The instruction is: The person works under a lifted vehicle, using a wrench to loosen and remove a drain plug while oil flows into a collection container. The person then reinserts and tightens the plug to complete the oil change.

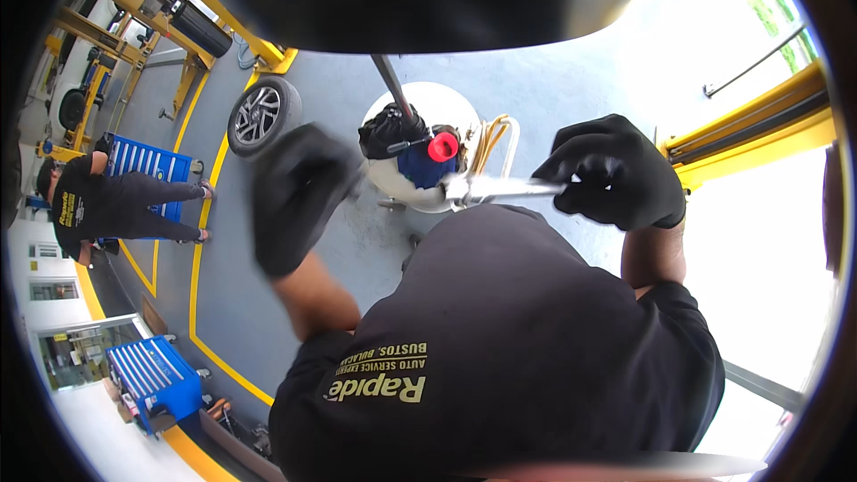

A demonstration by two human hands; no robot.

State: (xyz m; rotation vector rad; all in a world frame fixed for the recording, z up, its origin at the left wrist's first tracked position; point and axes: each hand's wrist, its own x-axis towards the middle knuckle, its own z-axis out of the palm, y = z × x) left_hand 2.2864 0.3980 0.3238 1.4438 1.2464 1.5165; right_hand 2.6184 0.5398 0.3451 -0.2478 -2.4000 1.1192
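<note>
Both my hands wear black gloves and are raised in front of my dark shirt. My right hand is closed around the handle of a silver ratchet wrench, whose round head points toward my left hand. My left hand is smeared by motion, its fingers curled together. A small blurred, greyish thing shows by its fingertips, too unclear to name. Beyond the wrench stands a round white-topped stand with a black cloth-like bundle, a dark blue cloth and a red round piece on it.
A large black curved panel hangs overhead. A wheel lies near a yellow lift post. Tan hoses hang beside the stand. At left, another person stands by a blue tool cabinet; a second blue cabinet is nearer.
</note>
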